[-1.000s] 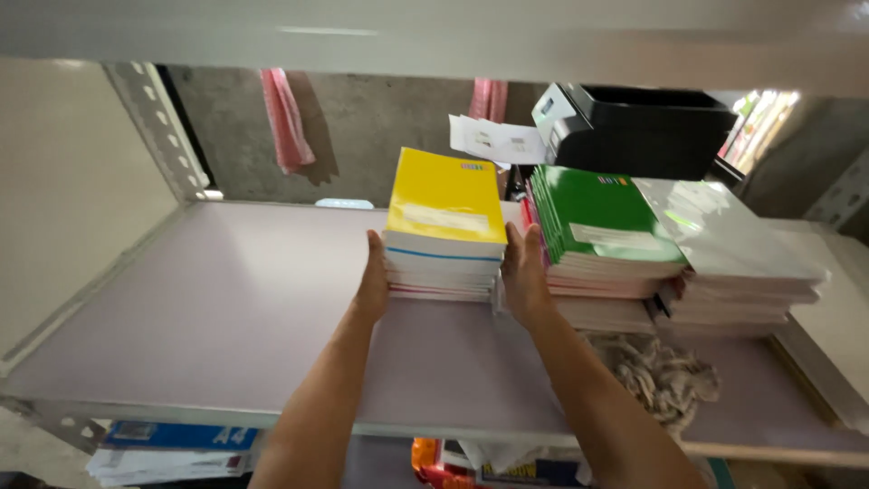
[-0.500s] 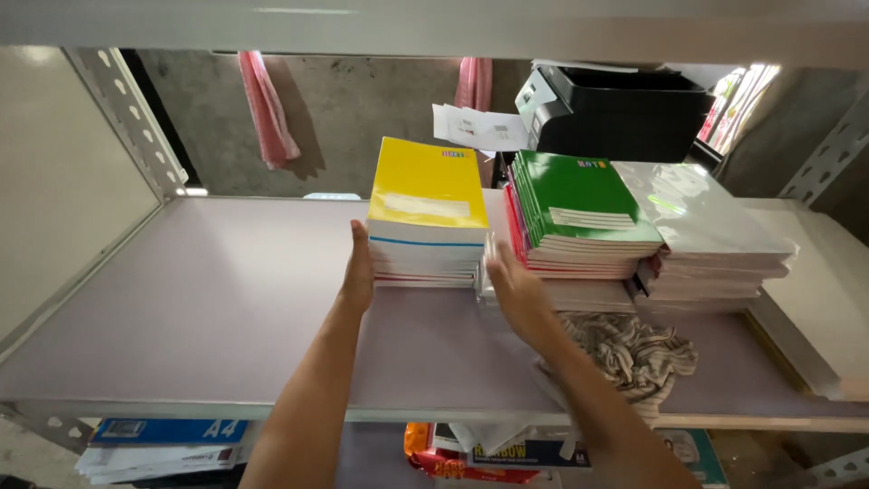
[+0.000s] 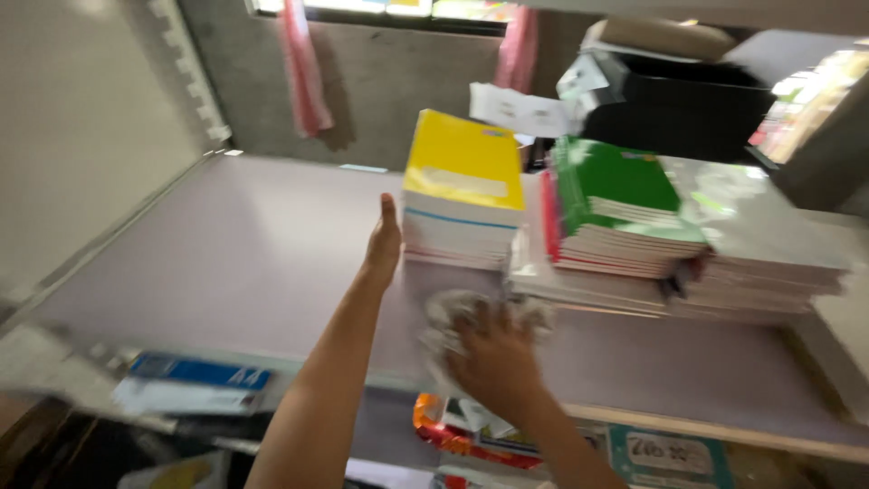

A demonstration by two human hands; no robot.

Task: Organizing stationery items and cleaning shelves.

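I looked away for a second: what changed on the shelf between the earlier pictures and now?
The right hand left the yellow-topped stack and now grips a crumpled whitish bundle in front of it. The left hand stays flat against the stack's left side; the stacks have not moved.

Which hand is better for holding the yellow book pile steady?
Probably the left hand. It is flat against the left side of the yellow-topped stack of notebooks on the shelf. The right hand is nearer the camera, away from the stack, and seems to clutch a crumpled pale wad.
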